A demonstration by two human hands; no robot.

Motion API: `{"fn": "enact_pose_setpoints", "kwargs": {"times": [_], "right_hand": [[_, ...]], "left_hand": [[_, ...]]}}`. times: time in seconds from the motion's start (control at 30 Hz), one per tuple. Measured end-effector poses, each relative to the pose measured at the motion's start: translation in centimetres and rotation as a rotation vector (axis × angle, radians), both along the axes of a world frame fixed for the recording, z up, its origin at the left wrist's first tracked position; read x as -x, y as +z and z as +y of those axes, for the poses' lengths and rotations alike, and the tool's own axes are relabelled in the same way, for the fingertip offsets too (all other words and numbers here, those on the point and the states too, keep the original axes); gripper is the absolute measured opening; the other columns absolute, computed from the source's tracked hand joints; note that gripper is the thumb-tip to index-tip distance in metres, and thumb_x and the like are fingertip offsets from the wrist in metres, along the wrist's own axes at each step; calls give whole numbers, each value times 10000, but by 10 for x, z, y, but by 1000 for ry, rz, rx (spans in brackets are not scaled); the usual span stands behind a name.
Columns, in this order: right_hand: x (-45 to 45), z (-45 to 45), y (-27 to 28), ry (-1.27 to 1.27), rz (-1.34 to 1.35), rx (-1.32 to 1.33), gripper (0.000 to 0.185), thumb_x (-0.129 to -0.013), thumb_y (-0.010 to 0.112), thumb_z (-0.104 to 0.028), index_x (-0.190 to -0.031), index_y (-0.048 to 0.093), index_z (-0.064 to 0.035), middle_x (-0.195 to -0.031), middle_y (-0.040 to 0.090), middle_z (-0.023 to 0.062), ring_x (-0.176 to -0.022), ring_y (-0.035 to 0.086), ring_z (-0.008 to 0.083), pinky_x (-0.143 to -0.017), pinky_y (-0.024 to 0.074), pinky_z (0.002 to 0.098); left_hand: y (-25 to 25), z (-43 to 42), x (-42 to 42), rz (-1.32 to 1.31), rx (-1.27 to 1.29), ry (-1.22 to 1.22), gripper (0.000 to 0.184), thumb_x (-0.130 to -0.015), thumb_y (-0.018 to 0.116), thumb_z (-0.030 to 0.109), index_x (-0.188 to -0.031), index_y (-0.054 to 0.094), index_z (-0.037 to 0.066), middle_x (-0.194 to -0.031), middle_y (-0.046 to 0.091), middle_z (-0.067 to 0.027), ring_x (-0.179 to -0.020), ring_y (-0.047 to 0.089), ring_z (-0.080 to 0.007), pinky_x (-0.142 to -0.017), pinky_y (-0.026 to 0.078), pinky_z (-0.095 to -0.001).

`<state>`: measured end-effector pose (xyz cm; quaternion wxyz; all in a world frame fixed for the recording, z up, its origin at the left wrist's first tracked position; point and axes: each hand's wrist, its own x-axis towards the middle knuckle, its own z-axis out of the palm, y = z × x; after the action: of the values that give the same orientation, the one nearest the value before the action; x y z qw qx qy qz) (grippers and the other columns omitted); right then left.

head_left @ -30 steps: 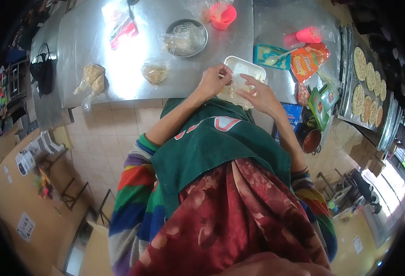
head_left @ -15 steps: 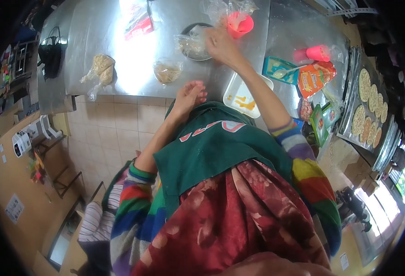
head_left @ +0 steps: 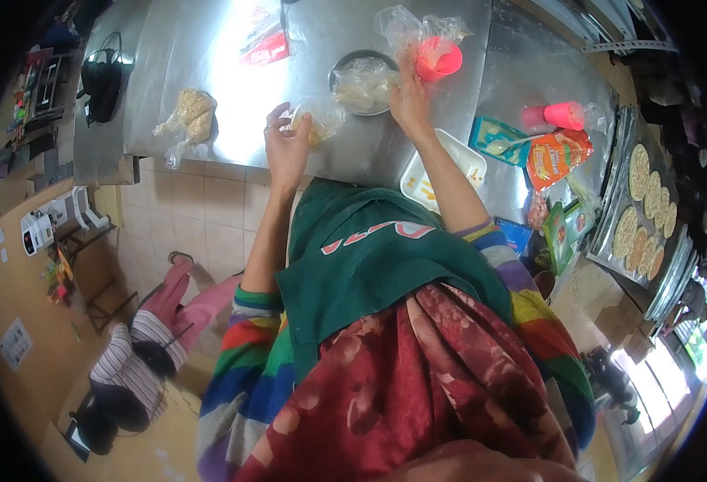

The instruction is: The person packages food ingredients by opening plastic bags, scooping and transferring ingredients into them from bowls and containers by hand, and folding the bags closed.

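Note:
My left hand (head_left: 288,143) is at the left edge of a small clear plastic bag (head_left: 323,122) with pale food inside. Its thumb and fingers are apart, and the thumb overlaps the bag. Right of that bag stands a round dark-rimmed bowl (head_left: 334,79) with a crumpled clear plastic bag (head_left: 365,83) in it. My right hand (head_left: 410,100) is at the bowl's right rim, its fingers pointing towards a pink cup (head_left: 439,59) and clear plastic. Those fingertips blur into the plastic, so their grip is unclear.
A knotted bag of tan food (head_left: 191,116) lies at the left. On the right are a white tray (head_left: 412,178) with orange smears, a teal container (head_left: 482,138) with a spoon, an orange packet (head_left: 558,159) and baking trays (head_left: 610,233) of flat rounds. Behind, a person (head_left: 132,353) stands.
My left hand has moved up from the table's front edge to the small bag. My right hand has shifted right, off the bowl's bag. The view has shifted, and the person behind shows more.

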<state>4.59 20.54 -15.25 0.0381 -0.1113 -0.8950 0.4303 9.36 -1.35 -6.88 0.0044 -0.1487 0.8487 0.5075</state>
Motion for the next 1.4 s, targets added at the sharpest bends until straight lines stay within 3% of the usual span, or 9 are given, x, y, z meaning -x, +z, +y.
{"fn": "enact_pose_setpoints", "kwargs": {"times": [0.1, 0.43, 0.47, 0.6, 0.83, 1.03, 1.07, 1.23, 1.4], "right_hand": [[0, 1, 2, 8, 146, -22, 570, -757, 463, -9, -1316, 416, -115, -1153, 530, 252, -1050, 522, 390, -913, 397, 418], [-91, 99, 114, 2, 66, -102, 397, -806, 478, -71, -1201, 516, -72, -1106, 589, 181, -959, 599, 296, -788, 468, 333], [-110, 113, 117, -6, -4, -157, 395, -803, 481, -64, -1195, 520, -71, -1117, 583, 179, -976, 590, 302, -804, 465, 344], [-165, 124, 90, -39, -138, -290, 401, -788, 503, -55, -1187, 525, -86, -1134, 562, 172, -1011, 562, 325, -832, 453, 383], [-182, 95, 72, -213, -78, -279, 267, -761, 559, -40, -1027, 544, -63, -955, 558, 175, -899, 551, 362, -771, 449, 439], [-193, 91, 49, 66, 17, -241, 103, -790, 554, -128, -816, 568, -30, -808, 558, 151, -857, 544, 330, -744, 447, 429], [-193, 89, 44, 127, 16, -318, 111, -797, 544, -136, -810, 572, -29, -832, 567, 146, -849, 547, 323, -755, 447, 424], [-199, 74, 102, -106, 100, -93, 131, -814, 574, -126, -895, 627, -38, -926, 586, 111, -876, 555, 306, -782, 452, 377], [-238, 100, 106, -435, -48, 52, 170, -837, 551, -145, -941, 645, -49, -897, 602, 129, -779, 592, 280, -718, 480, 345]], "left_hand": [[-7, -7, 5, -86, -86, -87, 414, -835, 602, 256, -1129, 515, -22, -953, 570, -166, -775, 563, -186, -669, 472, -304], [-3, -22, 3, -107, -341, -46, 234, -887, 544, 157, -1053, 534, -7, -929, 587, -113, -756, 552, -120, -621, 440, -233], [-6, -26, 3, -110, -346, -53, 272, -905, 512, 230, -1055, 533, 4, -950, 583, -105, -792, 549, -138, -614, 429, -244], [-9, -31, 7, -150, -241, -35, 463, -925, 390, 424, -1013, 552, 0, -1004, 570, -95, -934, 527, -197, -647, 431, -290], [8, -20, 11, -153, -58, -168, 364, -891, 543, 348, -1018, 567, 9, -936, 603, -84, -832, 566, -172, -667, 442, -270], [-28, -50, 23, -39, 11, -223, 264, -878, 556, 207, -1083, 552, 41, -951, 580, -60, -739, 552, -124, -522, 439, -230], [-31, -57, 26, -63, 7, -262, 309, -890, 536, 210, -1175, 517, 91, -1030, 558, -62, -843, 530, -127, -623, 441, -263], [-9, -57, 31, -73, 15, -276, 287, -867, 528, 108, -1132, 492, 4, -1072, 529, -98, -900, 530, -166, -697, 462, -297], [7, -59, 35, -261, -36, -181, 308, -873, 516, 260, -1097, 511, 50, -1068, 523, -63, -980, 483, -164, -788, 406, -330]]}}
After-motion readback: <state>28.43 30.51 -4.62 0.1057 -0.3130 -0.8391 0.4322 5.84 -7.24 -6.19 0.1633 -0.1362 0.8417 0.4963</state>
